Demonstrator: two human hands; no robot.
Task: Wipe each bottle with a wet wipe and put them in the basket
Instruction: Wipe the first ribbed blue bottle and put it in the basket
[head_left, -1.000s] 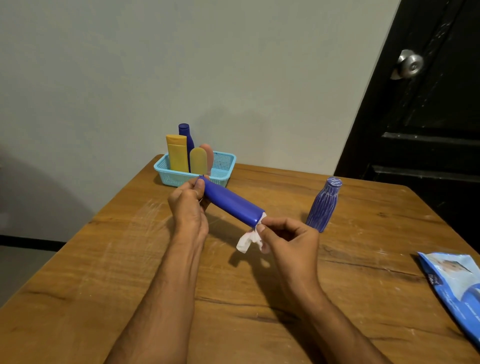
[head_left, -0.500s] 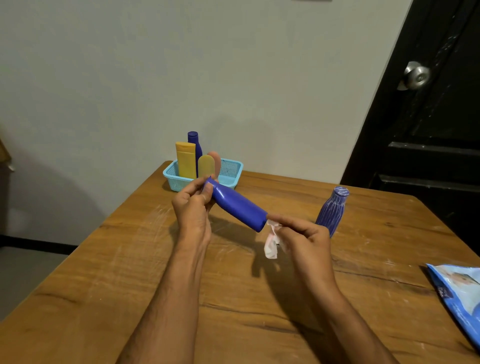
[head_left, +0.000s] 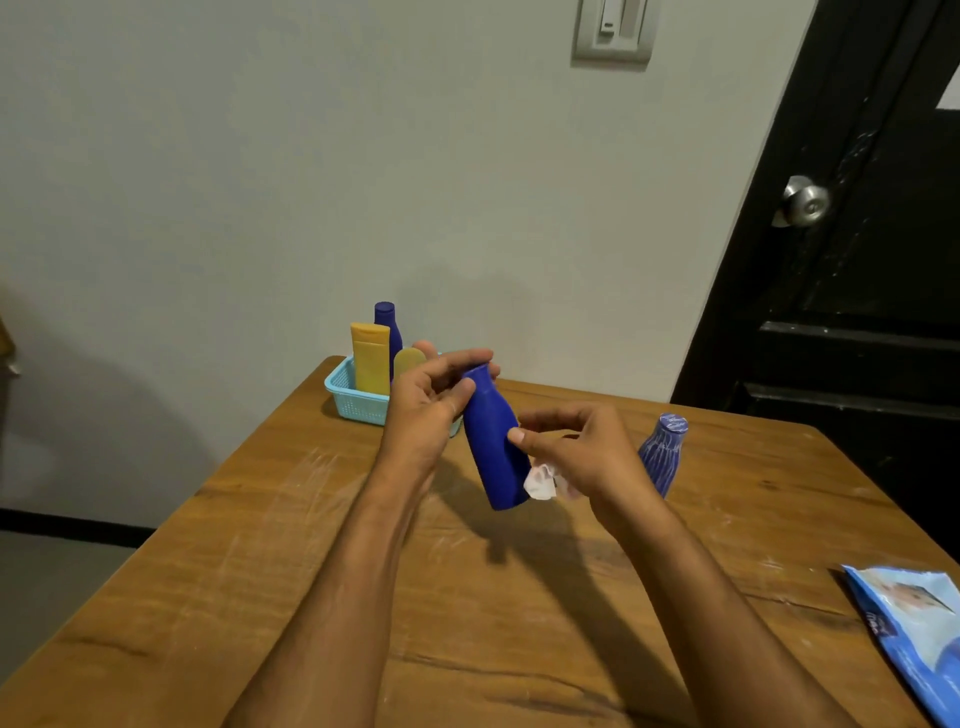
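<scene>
My left hand (head_left: 426, 405) grips the neck end of a plain blue bottle (head_left: 493, 452), held above the table and tilted with its base down toward me. My right hand (head_left: 576, 452) holds a crumpled white wet wipe (head_left: 540, 480) against the bottle's lower right side, thumb pressed on the bottle. A ribbed blue bottle (head_left: 662, 457) stands on the wooden table (head_left: 311, 545) just right of my right hand. At the far left corner sits a light blue basket (head_left: 353, 400) holding a yellow bottle (head_left: 370, 358), a dark blue bottle (head_left: 387, 322) and a small yellow one (head_left: 409, 361), partly hidden by my left hand.
A blue wet-wipe pack (head_left: 914, 629) lies at the table's right edge. A black door (head_left: 857, 260) with a metal knob (head_left: 805, 200) stands at the right. A wall switch (head_left: 613, 31) is on the grey wall behind.
The blue bottle has swung from nearly lying sideways to more upright, base toward me. My right hand with the wipe moved from the bottle's end to its side. The view tilted up.
</scene>
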